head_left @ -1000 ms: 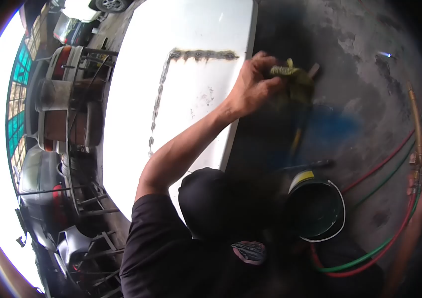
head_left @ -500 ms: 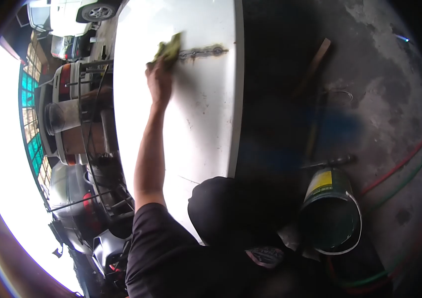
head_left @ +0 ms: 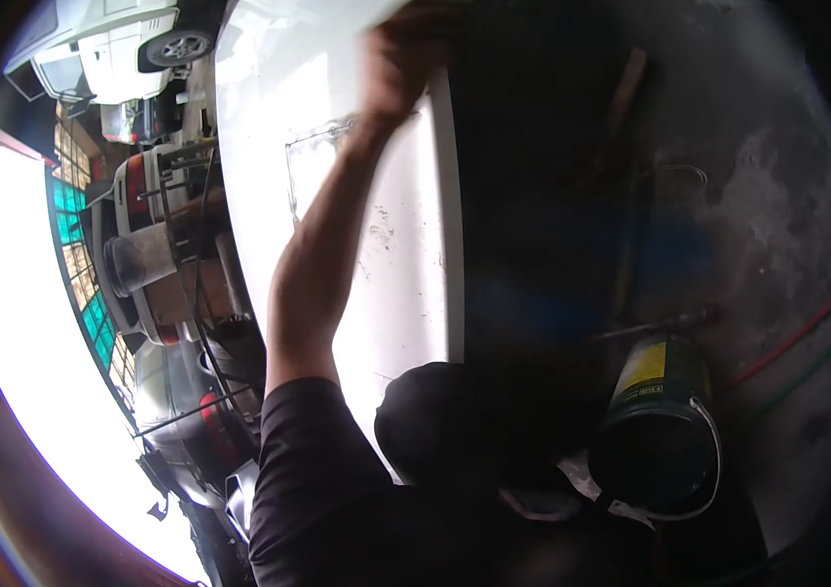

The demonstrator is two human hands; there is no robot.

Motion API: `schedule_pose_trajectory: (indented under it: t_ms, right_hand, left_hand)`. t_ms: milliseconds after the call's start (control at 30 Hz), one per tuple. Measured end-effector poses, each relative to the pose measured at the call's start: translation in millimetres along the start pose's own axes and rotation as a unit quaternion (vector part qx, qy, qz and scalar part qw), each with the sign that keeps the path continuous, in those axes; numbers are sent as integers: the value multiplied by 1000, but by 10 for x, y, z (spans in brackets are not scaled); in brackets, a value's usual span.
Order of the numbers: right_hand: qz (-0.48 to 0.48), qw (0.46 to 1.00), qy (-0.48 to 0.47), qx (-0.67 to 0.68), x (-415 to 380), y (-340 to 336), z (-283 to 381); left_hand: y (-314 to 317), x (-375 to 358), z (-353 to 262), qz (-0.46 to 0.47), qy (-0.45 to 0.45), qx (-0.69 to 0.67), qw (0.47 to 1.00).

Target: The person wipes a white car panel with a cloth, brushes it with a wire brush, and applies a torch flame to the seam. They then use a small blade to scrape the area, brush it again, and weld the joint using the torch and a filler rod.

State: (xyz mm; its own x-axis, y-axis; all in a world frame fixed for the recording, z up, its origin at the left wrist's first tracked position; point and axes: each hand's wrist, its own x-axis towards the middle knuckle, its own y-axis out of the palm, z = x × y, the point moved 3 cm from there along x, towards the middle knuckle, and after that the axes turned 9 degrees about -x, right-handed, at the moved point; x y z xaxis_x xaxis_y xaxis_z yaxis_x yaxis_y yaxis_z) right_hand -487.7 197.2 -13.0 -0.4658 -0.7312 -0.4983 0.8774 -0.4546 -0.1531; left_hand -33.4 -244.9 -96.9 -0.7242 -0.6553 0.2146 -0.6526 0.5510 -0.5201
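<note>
My left hand is at the top of the view, over the dark edge of a white vehicle panel. Its fingers look curled, though motion and shadow smear them. The yellowish-green cloth it held a moment ago barely shows in the dark by the fingertips. Beneath the forearm, the panel carries a dark, rough seam and scattered small marks. My right hand is not in view.
A green bucket with a yellow label and a wire handle is at lower right. Beyond it, a red hose crosses the grey floor. Several vehicles, a metal frame and a grey bucket are on the left.
My left hand has swept from the middle of the panel up and right to its edge. The cloth, plain to see before, is now mostly lost in shadow. The view has shifted slightly.
</note>
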Motion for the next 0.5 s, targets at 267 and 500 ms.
schedule_pose_trajectory:
  t_ms: [267, 500]
  right_hand:
    - [-64, 950, 42, 304, -2, 19, -104]
    - [-10, 996, 8, 84, 80, -224, -121]
  left_hand:
    - [696, -780, -1317, 17, -80, -84, 993]
    - [-1295, -1747, -974, -423, -45, 78, 902]
